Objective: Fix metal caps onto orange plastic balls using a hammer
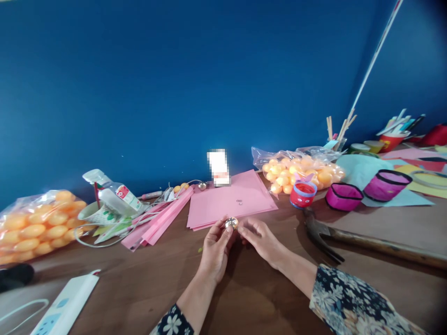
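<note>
Between the thumb and fingers of my left hand is a small shiny round metal object, held just in front of the pink paper sheets. My right hand is at the right side of this object, its thumb and fingers pinched together close to it. Whether the right fingertips grip the object or something small beside it is too small to tell. Some tiny dark rings lie on the top pink sheet. Another shiny ball rests behind the sheets, to the left.
A hammer lies at the right, near purple fabric bands and a red container. Bags of orange balls stand left and back right. A bottle, pink strips and a power strip are left.
</note>
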